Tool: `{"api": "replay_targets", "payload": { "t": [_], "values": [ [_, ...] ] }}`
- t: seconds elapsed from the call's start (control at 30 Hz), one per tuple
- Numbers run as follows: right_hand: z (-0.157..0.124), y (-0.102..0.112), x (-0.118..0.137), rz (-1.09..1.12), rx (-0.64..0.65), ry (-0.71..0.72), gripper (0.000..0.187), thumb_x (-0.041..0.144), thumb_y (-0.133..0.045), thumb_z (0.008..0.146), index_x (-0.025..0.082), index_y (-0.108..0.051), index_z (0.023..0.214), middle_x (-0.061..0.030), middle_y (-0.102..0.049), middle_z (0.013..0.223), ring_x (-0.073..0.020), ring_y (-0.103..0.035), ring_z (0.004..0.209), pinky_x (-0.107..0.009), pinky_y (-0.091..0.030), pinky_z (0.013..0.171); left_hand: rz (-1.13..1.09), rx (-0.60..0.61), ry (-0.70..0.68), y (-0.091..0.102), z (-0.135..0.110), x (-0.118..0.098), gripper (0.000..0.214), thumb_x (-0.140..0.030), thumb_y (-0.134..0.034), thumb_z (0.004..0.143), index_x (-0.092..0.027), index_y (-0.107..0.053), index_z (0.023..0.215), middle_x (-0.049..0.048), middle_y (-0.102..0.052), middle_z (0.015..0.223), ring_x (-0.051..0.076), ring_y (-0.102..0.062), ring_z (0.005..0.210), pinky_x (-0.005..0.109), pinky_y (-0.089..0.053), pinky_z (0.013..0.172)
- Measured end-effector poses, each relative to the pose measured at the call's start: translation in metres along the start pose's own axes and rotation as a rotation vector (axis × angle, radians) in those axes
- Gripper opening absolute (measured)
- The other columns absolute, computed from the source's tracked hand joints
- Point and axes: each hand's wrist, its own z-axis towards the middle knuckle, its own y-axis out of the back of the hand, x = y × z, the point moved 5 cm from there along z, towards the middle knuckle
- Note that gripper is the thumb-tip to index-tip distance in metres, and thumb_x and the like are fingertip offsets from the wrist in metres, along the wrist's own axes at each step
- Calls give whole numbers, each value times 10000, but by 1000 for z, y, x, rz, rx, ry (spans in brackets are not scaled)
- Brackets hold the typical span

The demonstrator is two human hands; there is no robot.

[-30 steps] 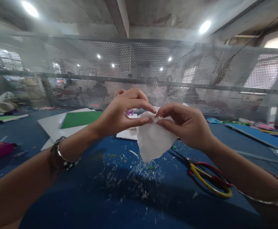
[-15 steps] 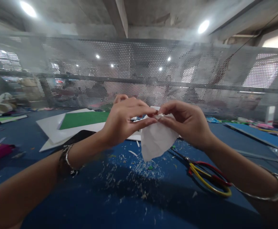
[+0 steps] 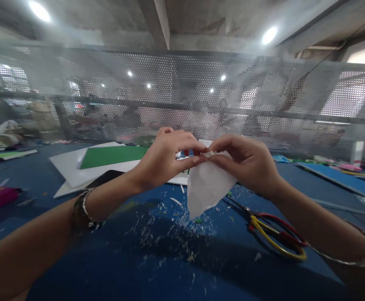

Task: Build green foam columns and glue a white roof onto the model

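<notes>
A thin white sheet [image 3: 210, 182], like tissue paper, hangs in a soft triangle above the table. My left hand [image 3: 172, 156] pinches its upper edge between thumb and fingertips. Right beside it, my right hand [image 3: 245, 161] grips the same edge, thumb below and fingers above. The fingertips of both hands almost meet, and the exact pinch point is partly hidden. Below the sheet lie small white shreds [image 3: 190, 230] and a green scrap. Scissors [image 3: 278, 234] with red and yellow handles rest on the table under my right forearm.
Behind my left forearm lie white sheets [image 3: 66, 165], a green sheet [image 3: 113, 155] and a dark flat object [image 3: 107, 177]. A magenta item [image 3: 0, 200] sits at far left. A blue board [image 3: 335, 177] lies at right. A perforated metal screen [image 3: 176, 96] stands behind the blue table [image 3: 107, 259].
Both hands keep their pinch, and the fingertips shift slightly along the edge. The sheet's lower tip hangs a little lower. The whole view has shifted slightly.
</notes>
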Motion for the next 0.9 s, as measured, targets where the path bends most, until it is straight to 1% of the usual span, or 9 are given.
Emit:
{"api": "replay_targets", "payload": {
  "t": [0.1, 0.2, 0.27, 0.37, 0.47, 0.63, 0.77, 0.83, 0.9],
  "values": [
    [0, 1, 1, 57, 9, -21, 111, 192, -581, 752, 189, -541, 856, 12, -565, 735, -94, -526, 659, -228, -400, 541, -25, -5, 42, 0, 1, 2, 73, -243, -600, 786, -185, -632, 818, -28, -636, 762, 95, -544, 662, 292, -306, 693],
    [0, -3, -4, 146, 62, -132, 324, 209, -607, 727, 204, -444, 1007, 40, -531, 690, -85, -503, 578, -218, -375, 477, 7, -32, 69, 0, 0, 6, 65, -243, -599, 785, -189, -627, 808, -26, -628, 756, 99, -542, 660, 301, -304, 693],
    [0, -8, -8, 213, 98, -212, 398, 218, -608, 719, 206, -387, 1050, 47, -531, 669, -84, -492, 532, -215, -365, 442, 64, -72, 70, 0, 0, 9, 57, -240, -595, 786, -195, -625, 805, -27, -627, 754, 104, -539, 663, 316, -298, 704],
    [-2, -13, -11, 280, 72, -287, 365, 220, -580, 734, 199, -376, 1036, 58, -521, 608, -73, -451, 454, -204, -331, 383, 119, -134, 62, 2, -2, 11, 56, -241, -589, 789, -197, -623, 783, -29, -623, 741, 110, -534, 671, 330, -295, 720],
    [-4, -15, -12, 298, 15, -305, 318, 204, -551, 754, 201, -379, 1022, 54, -535, 587, -65, -425, 413, -194, -299, 347, 10, -155, 94, 3, -1, 15, 67, -236, -580, 788, -182, -614, 767, -21, -618, 731, 104, -525, 663, 296, -339, 691],
    [-5, -12, -6, 211, -16, -173, 363, 179, -520, 793, 256, -349, 1104, 64, -558, 625, -62, -433, 407, -192, -326, 353, -302, -100, 234, -2, 0, 26, 108, -257, -563, 781, -161, -598, 746, -8, -607, 734, 96, -525, 682, 214, -397, 614],
    [-4, -6, 0, -113, 41, 22, 140, 180, -503, 808, 227, -539, 935, 40, -595, 701, -51, -453, 458, -202, -346, 420, -451, -18, 334, -8, 0, 33, 132, -279, -565, 767, -158, -596, 724, -6, -600, 721, 98, -526, 692, 216, -404, 640],
    [-2, -4, 2, -257, 89, 88, 120, 176, -515, 802, 209, -587, 892, 28, -629, 752, -62, -510, 542, -198, -373, 476, -488, 31, 353, -11, 0, 34, 147, -295, -563, 766, -160, -603, 726, -2, -600, 721, 105, -525, 698, 226, -404, 647],
    [-1, -1, 2, -320, 123, 107, 162, 182, -537, 792, 199, -596, 942, 19, -653, 809, -74, -552, 616, -191, -394, 519, -506, 75, 366, -13, 0, 36, 165, -318, -566, 762, -162, -609, 732, 3, -598, 720, 114, -523, 701, 235, -404, 642]
  ]
}}
